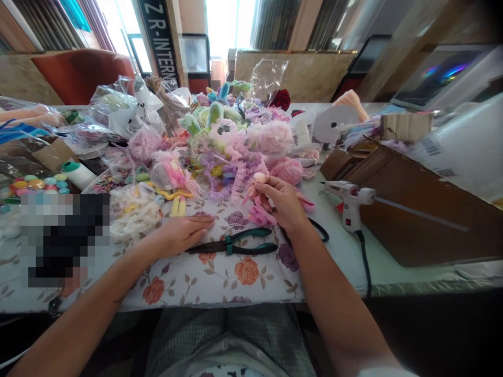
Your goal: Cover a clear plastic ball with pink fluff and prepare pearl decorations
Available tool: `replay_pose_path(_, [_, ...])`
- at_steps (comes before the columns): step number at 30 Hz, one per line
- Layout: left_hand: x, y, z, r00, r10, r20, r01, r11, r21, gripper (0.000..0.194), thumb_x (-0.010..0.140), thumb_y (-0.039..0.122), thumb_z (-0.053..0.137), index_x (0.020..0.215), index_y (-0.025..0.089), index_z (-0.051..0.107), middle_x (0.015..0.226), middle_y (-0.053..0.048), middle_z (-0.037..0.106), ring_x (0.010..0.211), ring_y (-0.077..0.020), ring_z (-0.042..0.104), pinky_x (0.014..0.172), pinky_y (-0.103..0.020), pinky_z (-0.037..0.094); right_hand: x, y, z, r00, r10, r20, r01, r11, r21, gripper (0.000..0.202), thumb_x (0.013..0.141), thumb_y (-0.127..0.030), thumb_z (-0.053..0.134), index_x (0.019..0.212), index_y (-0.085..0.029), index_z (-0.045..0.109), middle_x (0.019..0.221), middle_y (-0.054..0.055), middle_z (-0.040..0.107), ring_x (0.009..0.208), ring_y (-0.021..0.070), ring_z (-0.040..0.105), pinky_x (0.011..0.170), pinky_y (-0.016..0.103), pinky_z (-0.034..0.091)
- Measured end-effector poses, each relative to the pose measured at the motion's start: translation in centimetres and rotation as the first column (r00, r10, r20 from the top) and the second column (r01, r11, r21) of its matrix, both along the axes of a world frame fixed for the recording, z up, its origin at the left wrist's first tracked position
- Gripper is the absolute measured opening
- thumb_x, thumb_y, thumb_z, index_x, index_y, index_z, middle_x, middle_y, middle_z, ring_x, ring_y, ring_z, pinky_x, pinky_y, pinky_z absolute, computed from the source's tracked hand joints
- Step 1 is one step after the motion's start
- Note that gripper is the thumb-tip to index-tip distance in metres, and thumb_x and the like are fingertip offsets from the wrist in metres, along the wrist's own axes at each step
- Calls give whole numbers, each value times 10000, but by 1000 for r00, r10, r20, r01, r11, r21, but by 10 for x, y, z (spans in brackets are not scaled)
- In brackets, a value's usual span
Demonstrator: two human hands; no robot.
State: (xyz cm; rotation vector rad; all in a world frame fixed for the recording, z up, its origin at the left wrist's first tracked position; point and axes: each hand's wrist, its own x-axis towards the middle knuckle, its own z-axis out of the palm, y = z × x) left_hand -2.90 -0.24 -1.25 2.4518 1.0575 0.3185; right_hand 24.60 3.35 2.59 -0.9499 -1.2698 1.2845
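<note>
My left hand [186, 234] lies flat on the floral tablecloth [220, 290], fingers stretched out and holding nothing. Just in front of it are long-nosed pliers [229, 244] with black and teal handles, lying with their jaws toward that hand. My right hand [282, 203] is raised a little, its fingers pinched around a small cream-white round piece [259, 177] with pink material hanging beside it. I cannot make out exactly what this piece is. Below those fingers sits a pink fabric bow or ribbon [260, 215]. A yellow strip [178, 206] rests beyond my left hand.
A white glue gun [349, 204] with a glue stick and black cord lies at right, beside a brown cardboard box [412, 214]. Pastel yarn balls [275, 139] and trims heap across the back. Cream fluffy yarn [135, 214], colourful beads [37, 184] and a thread spool [80, 177] are at left.
</note>
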Motion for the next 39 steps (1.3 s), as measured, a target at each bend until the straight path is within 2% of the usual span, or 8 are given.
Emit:
replay_pose_path(6, [-3, 11, 1, 985, 58, 163, -61, 998, 12, 419, 971, 384, 425, 1323, 239, 600, 1374, -55, 597, 1318, -237, 519, 1127, -430, 406, -1, -7, 4, 984, 110, 137, -117, 992, 42, 341, 697, -422, 766, 700, -181, 523, 678, -14, 606, 458, 41, 311, 422, 222, 204])
replay_pose_path(13, [35, 48, -14, 991, -13, 135, 0, 996, 92, 445, 959, 280, 403, 1369, 187, 549, 1428, -85, 543, 1343, -224, 491, 1144, -411, 381, 5, -8, 1, 693, 314, 649, -396, 918, -21, 415, 681, -360, 737, 579, -187, 374, 580, -66, 317, 558, 71, 293, 504, 230, 202])
replay_pose_path(20, [7, 18, 4, 998, -22, -53, 22, 1000, 8, 428, 970, 286, 389, 1352, 229, 573, 1467, -43, 499, 1333, -239, 502, 1125, -404, 399, 2, -11, -1, 524, 334, 784, -470, 881, -61, 342, 680, -192, 677, 600, -192, 345, 580, -64, 341, 580, 87, 330, 531, 234, 231])
replay_pose_path(24, [-10, 2, 14, 998, 17, 54, -13, 998, -69, 401, 973, 342, 423, 1328, 273, 596, 1399, -27, 575, 1289, -222, 548, 1110, -373, 419, -2, -13, 0, 468, 329, 820, -480, 874, -77, 311, 669, -164, 684, 591, -190, 384, 561, -63, 377, 574, 95, 359, 515, 239, 221])
replay_pose_path(27, [-10, 5, 11, 981, 134, 143, -132, 991, -23, 439, 972, 396, 412, 1338, 228, 587, 1401, -69, 571, 1308, -248, 529, 1126, -404, 402, -4, -14, -2, 458, 339, 822, -497, 864, -79, 306, 651, -163, 708, 591, -191, 409, 560, -64, 402, 578, 100, 379, 515, 235, 234])
replay_pose_path(30, [0, 14, 3, 980, 194, 45, -194, 981, -5, 514, 968, 409, 387, 1378, 138, 536, 1471, -134, 481, 1377, -286, 442, 1162, -445, 344, -7, -16, -2, 441, 320, 839, -501, 863, -65, 251, 637, -128, 697, 594, -188, 457, 554, -64, 441, 583, 103, 410, 526, 230, 249])
replay_pose_path(35, [18, 15, -5, 978, 142, -150, -144, 990, -5, 583, 988, 363, 292, 1471, 45, 370, 1589, -153, 256, 1482, -264, 227, 1212, -408, 235, -6, -17, -1, 418, 375, 828, -550, 830, -98, 98, 704, -81, 555, 663, -170, 561, 620, -34, 581, 630, 119, 514, 568, 221, 294])
replay_pose_path(39, [10, 6, 0, 978, 115, -174, -126, 990, -54, 578, 993, 355, 275, 1499, 81, 330, 1606, -115, 229, 1491, -225, 203, 1224, -354, 190, 0, -13, 0, 407, 358, 841, -509, 853, -117, 98, 708, -133, 579, 634, -170, 528, 603, -35, 541, 610, 115, 483, 549, 230, 282])
